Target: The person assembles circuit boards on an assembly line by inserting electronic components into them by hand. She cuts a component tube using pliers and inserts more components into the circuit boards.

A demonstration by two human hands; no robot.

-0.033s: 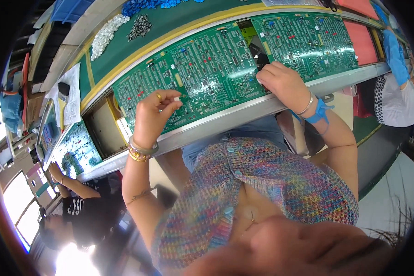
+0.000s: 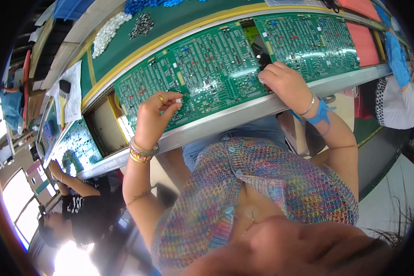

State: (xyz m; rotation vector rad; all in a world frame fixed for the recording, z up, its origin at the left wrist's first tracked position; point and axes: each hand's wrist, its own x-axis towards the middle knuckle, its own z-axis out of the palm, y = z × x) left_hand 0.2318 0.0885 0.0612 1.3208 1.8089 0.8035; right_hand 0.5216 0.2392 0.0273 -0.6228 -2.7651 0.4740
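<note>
In front of me a large green circuit board lies along a metal rail, crowded with small parts. Over its left part is my left hand, with thumb and fingers pinched on a small white part just above the board. At the board's right end my right hand is closed, its fingertips pressed together low over the near corner. A tiny white bit shows at those fingertips; whether it is a part or a nail I cannot tell. A blue wrist strap circles my right wrist.
A second green board lies to the right. Beyond the rail are piles of white parts, black-and-silver parts and blue parts. The metal rail runs along my side. Co-workers sit left and right; another board lies left.
</note>
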